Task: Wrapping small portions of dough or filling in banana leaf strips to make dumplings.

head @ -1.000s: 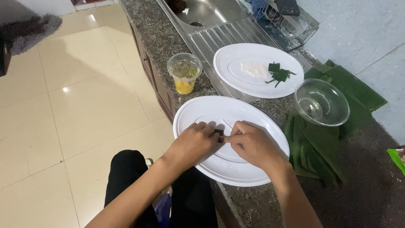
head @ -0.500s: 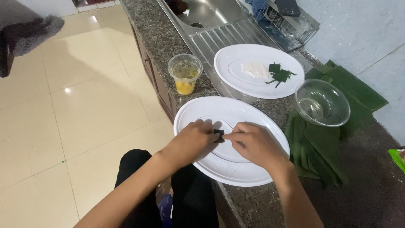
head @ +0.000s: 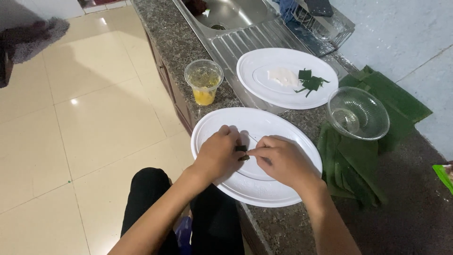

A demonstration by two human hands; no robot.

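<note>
A: What lies at the left of the counter?
B: A clear cup (head: 204, 86) with yellow contents at its bottom, on the granite counter (head: 174, 35), left of the far plate (head: 287, 78).

A: And the hands?
B: Both meet over the near plate (head: 257, 156). The left hand (head: 218, 153) and right hand (head: 283, 160) each pinch a small dark green leaf piece (head: 242, 151) between fingertips, just above the plate's middle.

A: What is on the far plate?
B: A white lump (head: 282, 76) and cut leaf bits (head: 309, 82).

A: And to the right?
B: A glass bowl (head: 357, 113) rests on folded green leaves (head: 358, 160); the sink (head: 226, 14) lies at the far end.
</note>
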